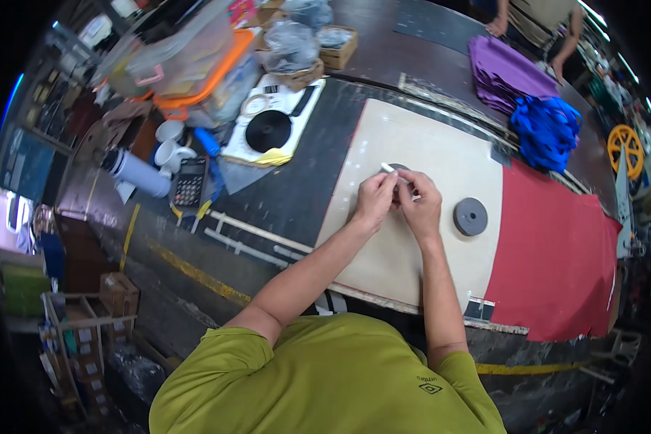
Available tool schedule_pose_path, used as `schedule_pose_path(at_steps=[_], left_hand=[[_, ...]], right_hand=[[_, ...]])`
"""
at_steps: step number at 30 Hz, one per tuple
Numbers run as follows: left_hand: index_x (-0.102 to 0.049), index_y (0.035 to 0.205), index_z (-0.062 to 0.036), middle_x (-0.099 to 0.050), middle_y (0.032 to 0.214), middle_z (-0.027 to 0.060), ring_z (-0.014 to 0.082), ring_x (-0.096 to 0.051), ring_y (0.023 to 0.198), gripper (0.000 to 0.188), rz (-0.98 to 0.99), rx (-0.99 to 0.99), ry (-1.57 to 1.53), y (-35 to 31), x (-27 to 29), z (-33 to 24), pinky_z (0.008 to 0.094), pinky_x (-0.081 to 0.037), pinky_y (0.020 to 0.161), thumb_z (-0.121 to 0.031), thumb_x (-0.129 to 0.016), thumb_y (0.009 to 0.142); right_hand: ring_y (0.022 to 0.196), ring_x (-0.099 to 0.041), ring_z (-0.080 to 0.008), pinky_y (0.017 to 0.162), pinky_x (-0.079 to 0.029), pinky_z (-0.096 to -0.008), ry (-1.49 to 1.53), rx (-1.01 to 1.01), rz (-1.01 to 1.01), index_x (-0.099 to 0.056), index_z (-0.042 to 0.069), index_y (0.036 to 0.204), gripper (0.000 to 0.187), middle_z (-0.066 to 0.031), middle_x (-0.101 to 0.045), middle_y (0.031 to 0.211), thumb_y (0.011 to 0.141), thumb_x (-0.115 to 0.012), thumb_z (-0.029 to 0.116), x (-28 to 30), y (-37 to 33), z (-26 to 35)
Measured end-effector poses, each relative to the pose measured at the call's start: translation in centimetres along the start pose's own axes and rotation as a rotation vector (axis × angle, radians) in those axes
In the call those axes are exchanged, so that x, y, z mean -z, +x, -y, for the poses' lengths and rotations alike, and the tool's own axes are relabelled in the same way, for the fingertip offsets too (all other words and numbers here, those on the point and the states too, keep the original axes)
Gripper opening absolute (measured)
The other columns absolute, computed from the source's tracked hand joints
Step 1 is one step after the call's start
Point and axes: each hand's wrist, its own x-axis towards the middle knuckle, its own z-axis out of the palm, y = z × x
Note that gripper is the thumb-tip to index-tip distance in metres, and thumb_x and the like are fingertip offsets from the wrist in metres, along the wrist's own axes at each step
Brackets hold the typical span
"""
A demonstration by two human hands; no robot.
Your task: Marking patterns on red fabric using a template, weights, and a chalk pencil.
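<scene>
Both hands meet over a cream board on the table. My left hand point(374, 200) is closed in a pinch, and a short white stick point(388, 167) pokes out at its fingertips. My right hand point(420, 205) is closed close beside it, its fingers bent inward; what they grip is hidden. Just beyond the fingertips a dark grey disc point(398, 168) shows in part; whether a hand touches it cannot be made out. To the right of my right hand a grey disc-shaped roll with a centre hole point(470, 217) lies on the cream board point(441, 141).
Red sheet material point(550, 253) covers the table's right side. Purple cloth point(510, 72) and a blue bundle point(546, 130) lie beyond, near another person's hand point(496, 27). Leftward are a calculator point(189, 183), a bottle point(139, 173), mugs and a black disc point(268, 131) on paper.
</scene>
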Motion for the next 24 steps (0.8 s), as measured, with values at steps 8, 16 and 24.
schedule_pose_path(at_steps=[8, 16, 24], left_hand=[[-0.079, 0.089, -0.0059, -0.078, 0.085, 0.0176, 0.0429, -0.076, 0.081, 0.028, -0.739, -0.356, 1.175, -5.9, 21.2, -7.9, 0.0498, -0.058, 0.069, -0.033, -0.074, 0.095], [-0.074, 0.099, -0.0104, -0.069, 0.109, 0.0131, 0.0381, -0.07, 0.105, 0.02, -0.815, -0.37, 1.47, -7.0, 32.2, -10.0, 0.054, -0.055, 0.087, -0.029, -0.078, 0.091], [-0.076, 0.1, -0.0106, -0.068, 0.097, 0.0107, 0.0361, -0.069, 0.098, 0.014, -0.935, -0.585, 1.233, -6.7, 33.7, -8.5, 0.0504, -0.054, 0.084, -0.024, -0.076, 0.094]], right_hand=[[0.136, -0.058, -0.0455, 0.115, -0.04, -0.0583, -0.797, -0.09, 0.145, -0.061, 0.006, 0.15, 0.086, -0.0272, -0.058, 0.152, 0.079, -0.093, 0.043, -3.7, -2.4, 0.9], [0.12, -0.064, -0.0416, 0.105, -0.052, -0.0489, -0.439, 0.019, 0.288, -0.061, 0.003, 0.142, 0.083, -0.0217, -0.066, 0.136, 0.073, -0.094, 0.036, -6.1, -1.1, 4.0], [0.113, -0.064, -0.0397, 0.098, -0.053, -0.0487, -0.147, 0.339, 0.451, -0.064, 0.007, 0.129, 0.074, -0.0177, -0.067, 0.123, 0.067, -0.097, 0.031, -23.6, -2.5, 11.6]])
